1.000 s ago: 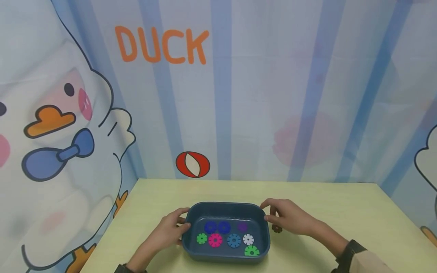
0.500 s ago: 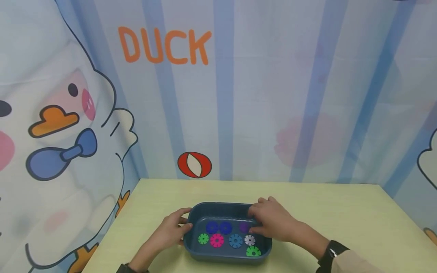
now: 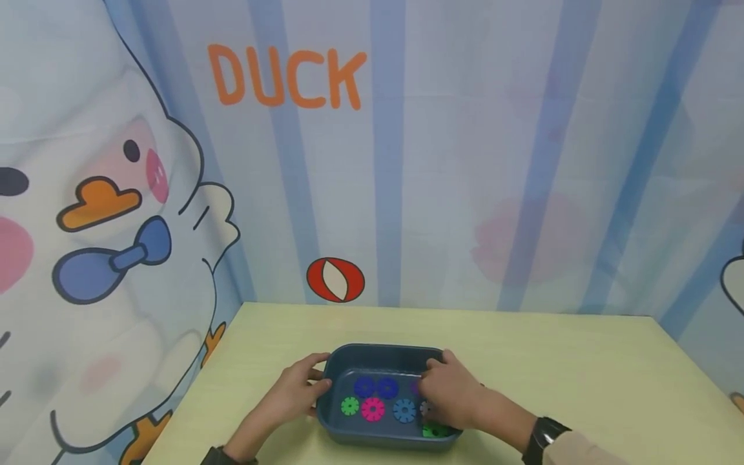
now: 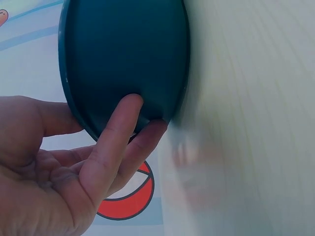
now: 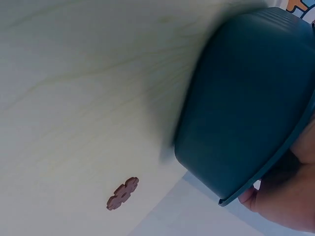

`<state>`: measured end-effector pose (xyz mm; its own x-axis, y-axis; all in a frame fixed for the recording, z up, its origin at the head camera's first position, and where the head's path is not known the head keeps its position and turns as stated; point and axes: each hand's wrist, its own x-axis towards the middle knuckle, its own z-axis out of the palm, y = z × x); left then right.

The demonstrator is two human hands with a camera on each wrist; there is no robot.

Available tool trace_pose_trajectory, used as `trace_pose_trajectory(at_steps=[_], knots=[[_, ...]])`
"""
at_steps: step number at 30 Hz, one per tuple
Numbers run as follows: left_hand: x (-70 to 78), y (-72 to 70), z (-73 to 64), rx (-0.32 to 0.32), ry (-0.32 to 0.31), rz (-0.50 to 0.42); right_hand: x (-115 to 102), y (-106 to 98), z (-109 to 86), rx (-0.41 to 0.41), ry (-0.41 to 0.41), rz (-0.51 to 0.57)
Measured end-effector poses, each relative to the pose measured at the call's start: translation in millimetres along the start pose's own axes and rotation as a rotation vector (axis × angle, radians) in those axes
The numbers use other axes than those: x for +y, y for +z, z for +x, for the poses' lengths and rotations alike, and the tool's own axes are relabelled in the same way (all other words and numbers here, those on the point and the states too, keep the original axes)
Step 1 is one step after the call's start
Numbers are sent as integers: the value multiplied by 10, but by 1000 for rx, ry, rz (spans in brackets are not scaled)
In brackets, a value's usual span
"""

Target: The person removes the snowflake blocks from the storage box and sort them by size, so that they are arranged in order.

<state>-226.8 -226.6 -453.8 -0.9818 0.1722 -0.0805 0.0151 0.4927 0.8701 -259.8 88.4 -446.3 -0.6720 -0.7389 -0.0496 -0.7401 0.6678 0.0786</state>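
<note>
A dark blue-green plastic basin (image 3: pixel 383 442) stands on the pale table, with several notched plastic discs lying inside. My left hand (image 3: pixel 298 390) holds its left end, fingers spread along the outer wall (image 4: pixel 118 54) and thumb at the rim. Over the right rim reaches my right hand (image 3: pixel 456 392), its fingers down among the discs and their tips partly hidden. A white disc (image 3: pixel 425 409), a purple disc (image 3: pixel 415 386) and a large green disc (image 3: pixel 434 431) show beside those fingers. Whether they pinch any disc, I cannot tell.
Other discs in the basin are a pink disc (image 3: pixel 372 409), a blue disc (image 3: pixel 404 411), a small green disc (image 3: pixel 349 405) and two dark violet discs. A brown disc (image 5: pixel 122 193) lies on the table outside the right end. Behind hangs a duck-print cloth (image 3: pixel 442 161).
My right hand has moved left from outside the basin's right rim, over it and down among the discs. The left hand keeps its hold on the left end.
</note>
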Motion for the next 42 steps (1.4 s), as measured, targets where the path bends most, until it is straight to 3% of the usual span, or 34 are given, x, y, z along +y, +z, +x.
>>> trace_pose_trajectory(at_steps=[11,26,34,42], knots=[[21,-15,-16,4,-4,5,-39,38,2,41,3,-33],[48,-19,1,6,16,14,0,50,72,-26,69,72],[22,-2,-9,4,18,12,26,39,59,-42,64,145],[-10,4,5,4,0,2,11,28,46,-35,51,110]])
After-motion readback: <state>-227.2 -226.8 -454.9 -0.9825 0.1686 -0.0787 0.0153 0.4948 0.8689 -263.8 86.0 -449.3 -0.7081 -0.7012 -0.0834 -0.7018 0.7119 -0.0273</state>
